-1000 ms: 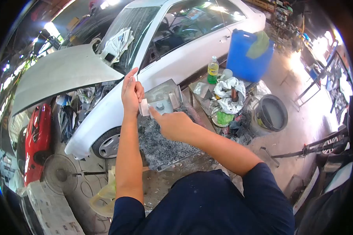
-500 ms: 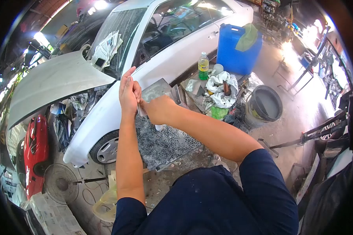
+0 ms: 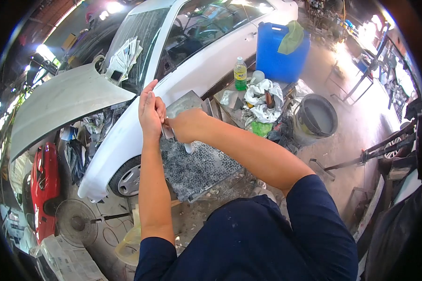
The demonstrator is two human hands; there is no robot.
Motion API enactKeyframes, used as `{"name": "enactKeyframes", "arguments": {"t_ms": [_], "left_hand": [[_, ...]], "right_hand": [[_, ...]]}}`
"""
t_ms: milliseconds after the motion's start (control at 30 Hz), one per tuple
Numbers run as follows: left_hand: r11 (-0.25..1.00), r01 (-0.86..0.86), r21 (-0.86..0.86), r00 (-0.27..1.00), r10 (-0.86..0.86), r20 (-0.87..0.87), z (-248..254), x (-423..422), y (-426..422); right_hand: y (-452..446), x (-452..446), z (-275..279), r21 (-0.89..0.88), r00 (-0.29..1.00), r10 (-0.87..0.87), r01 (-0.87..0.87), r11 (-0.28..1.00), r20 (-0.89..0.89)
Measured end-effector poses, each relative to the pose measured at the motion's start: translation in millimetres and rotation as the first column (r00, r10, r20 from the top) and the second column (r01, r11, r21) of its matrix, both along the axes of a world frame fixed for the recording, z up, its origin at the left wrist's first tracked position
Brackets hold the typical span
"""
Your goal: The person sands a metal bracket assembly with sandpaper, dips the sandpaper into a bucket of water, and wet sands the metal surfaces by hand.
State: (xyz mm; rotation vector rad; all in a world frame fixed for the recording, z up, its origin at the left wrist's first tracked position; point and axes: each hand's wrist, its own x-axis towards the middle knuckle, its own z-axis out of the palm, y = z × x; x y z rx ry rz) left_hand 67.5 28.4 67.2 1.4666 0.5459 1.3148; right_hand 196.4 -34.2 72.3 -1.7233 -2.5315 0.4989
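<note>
My left hand [image 3: 152, 113] is raised in front of the car, one finger stretched up and the others bent beside it. It appears closed around a thin, flat greyish piece [image 3: 168, 131], though its grip is partly hidden. Against it, my right hand [image 3: 188, 125] is closed in a fist. A short white end [image 3: 189, 148] pokes out below the fist; the rest of that object is covered. Beneath both hands is a dusty, patterned dark platform [image 3: 197, 171]. A flat grey panel [image 3: 185, 100] lies just beyond the fist.
A white car [image 3: 211, 79] with its grey hood [image 3: 65, 105] raised stands ahead. To the right are a blue jerrycan [image 3: 279, 56], a green-liquid bottle [image 3: 240, 75], white plastic [image 3: 265, 105] and a bucket [image 3: 316, 119]. A fan [image 3: 76, 222] is at lower left.
The view has shifted slightly, and the hands appear a little lower left. More of the white end shows below my right fist. The hands stay together.
</note>
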Motion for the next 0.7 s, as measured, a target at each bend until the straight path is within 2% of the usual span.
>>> {"name": "enactKeyframes", "arguments": {"t_ms": [133, 233, 333, 433, 500, 567, 600, 633, 667, 700], "left_hand": [[1.0, -0.011, 0.0, 1.0, 0.011, -0.003, 0.7, -5.3, -0.6], [1.0, -0.017, 0.012, 1.0, 0.017, 0.01, -2.2, -13.7, 5.2], [1.0, -0.016, -0.015, 0.999, 0.017, 0.032, -1.6, -22.0, 4.3], [0.999, -0.034, -0.004, 0.999, 0.034, 0.022, -1.1, -32.4, 4.7], [0.998, -0.055, -0.004, 0.997, 0.055, 0.047, -7.5, -41.7, 8.9], [0.996, -0.081, -0.021, 0.994, 0.083, 0.077, -9.7, -51.5, 6.2], [0.995, -0.097, -0.028, 0.991, 0.099, 0.09, -10.2, -55.7, 2.2], [0.993, -0.114, -0.035, 0.988, 0.117, 0.102, -10.6, -59.7, -1.3], [0.991, -0.131, -0.041, 0.985, 0.134, 0.11, -12.0, -63.9, -4.9], [0.988, -0.151, -0.029, 0.981, 0.153, 0.115, -14.9, -68.3, -8.7]], "right_hand": [[-9.7, 3.3, -1.1, 0.098, 0.997, 0.062, -0.065, 0.993, 0.036], [-30.7, 3.3, 11.3, 0.066, 0.973, 0.189, -0.199, 0.978, 0.135], [-48.6, -0.4, 7.5, 0.061, 0.98, 0.186, -0.19, 0.98, 0.064], [-70.9, -1.2, -6.0, -0.061, 0.968, 0.251, -0.252, 0.966, -0.017], [-97.5, 10.5, -14.6, -0.073, 0.989, 0.126, -0.131, 0.989, -0.076], [-117.1, 39.3, -33.7, -0.18, 0.98, -0.049, 0.014, 0.984, -0.191], [-128.8, 66.3, -45.7, -0.165, 0.946, -0.076, 0.025, 0.986, -0.316], [-142.0, 92.4, -59.5, -0.145, 0.862, -0.163, 0.105, 0.984, -0.48], [-156.5, 120.1, -68.3, -0.223, 0.752, -0.344, 0.263, 0.939, -0.563], [-167.9, 143.9, -62.2, -0.434, 0.544, -0.57, 0.369, 0.822, -0.616]]}}
